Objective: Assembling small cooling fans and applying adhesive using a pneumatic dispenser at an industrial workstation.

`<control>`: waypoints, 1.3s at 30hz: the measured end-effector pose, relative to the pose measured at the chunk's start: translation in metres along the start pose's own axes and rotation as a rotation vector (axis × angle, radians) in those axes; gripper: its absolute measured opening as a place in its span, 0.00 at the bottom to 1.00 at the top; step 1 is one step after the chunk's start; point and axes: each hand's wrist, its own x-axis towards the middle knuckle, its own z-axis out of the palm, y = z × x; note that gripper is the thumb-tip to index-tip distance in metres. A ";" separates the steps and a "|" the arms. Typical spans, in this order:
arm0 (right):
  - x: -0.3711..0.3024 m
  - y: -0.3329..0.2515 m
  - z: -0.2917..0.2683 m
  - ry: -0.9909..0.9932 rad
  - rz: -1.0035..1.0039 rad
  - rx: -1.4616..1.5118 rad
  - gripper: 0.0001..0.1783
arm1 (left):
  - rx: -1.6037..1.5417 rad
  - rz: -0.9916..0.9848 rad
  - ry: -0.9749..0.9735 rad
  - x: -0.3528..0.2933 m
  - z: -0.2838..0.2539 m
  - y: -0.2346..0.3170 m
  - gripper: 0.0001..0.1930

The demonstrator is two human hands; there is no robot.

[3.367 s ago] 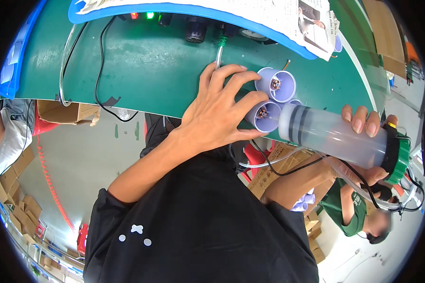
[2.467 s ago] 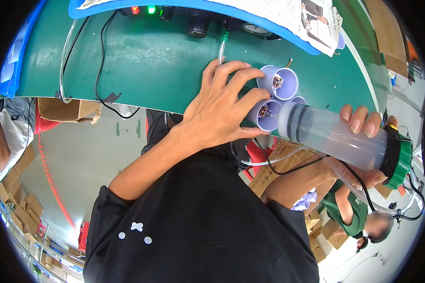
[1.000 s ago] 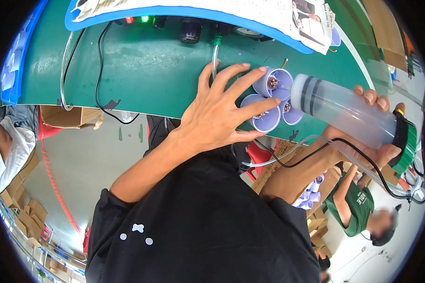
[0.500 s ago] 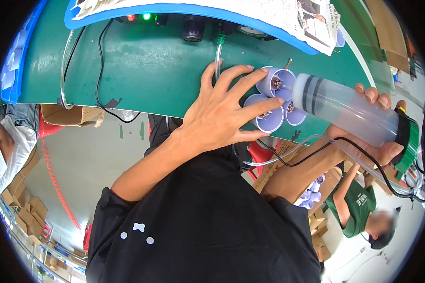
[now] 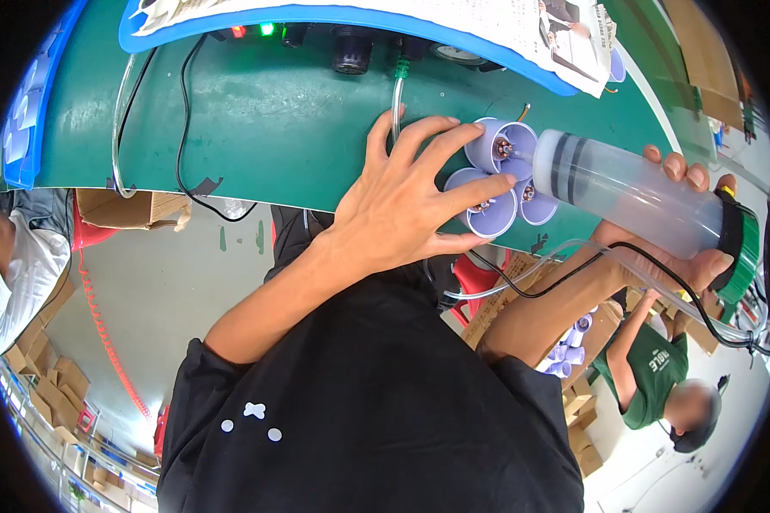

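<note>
Several small lilac plastic cups stand grouped on the green bench, with small copper-coloured parts and wires inside them. My left hand reaches over their left side, its fingers spread and the fingertips resting on the cup rims. In my right hand is a large translucent dispensing syringe, gripped around its barrel and held tilted. Its black-and-green cap is at the right end. The narrow tip points left into the upper cup, close to the copper-coloured part; whether it touches is too small to tell.
A blue tray with newspaper overhangs controls and a black knob at the back. Clear tubing and a black cable hang below the syringe. Another blue tray holds cups at far left. A person in green works at right.
Very little differs. The syringe and right hand have shifted slightly, with the tip still in the upper cup. My left hand stays on the cups.
</note>
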 end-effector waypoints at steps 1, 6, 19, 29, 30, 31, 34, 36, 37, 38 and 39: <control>0.000 -0.001 0.000 0.000 0.000 0.000 0.33 | -0.003 0.001 0.001 0.000 0.000 0.000 0.35; 0.000 -0.002 0.000 0.030 0.037 0.019 0.30 | 0.000 -0.003 -0.005 -0.001 -0.001 0.000 0.35; -0.001 -0.003 -0.003 0.019 0.037 0.074 0.34 | -0.021 0.000 0.014 0.001 0.001 0.000 0.36; -0.001 -0.001 -0.006 0.040 -0.013 0.046 0.36 | -0.013 0.003 0.021 0.000 0.001 -0.001 0.35; -0.001 -0.001 -0.005 0.052 0.002 0.053 0.36 | -0.012 0.004 0.023 -0.001 0.001 -0.001 0.35; -0.001 -0.001 -0.005 0.052 0.001 0.053 0.36 | -0.009 0.006 0.026 -0.001 0.001 -0.001 0.35; 0.000 0.000 -0.006 0.070 0.016 0.066 0.37 | -0.009 0.004 0.022 -0.001 0.000 -0.001 0.35; -0.001 0.000 -0.007 0.076 0.012 0.048 0.37 | -0.009 0.005 0.021 -0.001 0.000 -0.001 0.35; -0.001 0.000 -0.007 0.076 0.011 0.048 0.37 | -0.008 0.005 0.019 0.000 0.000 -0.001 0.35; -0.001 0.000 -0.007 0.086 0.007 0.040 0.38 | -0.008 0.005 0.020 0.000 0.001 -0.001 0.35; -0.001 0.000 -0.006 0.097 0.003 0.032 0.38 | -0.006 0.009 0.024 -0.001 0.001 -0.001 0.35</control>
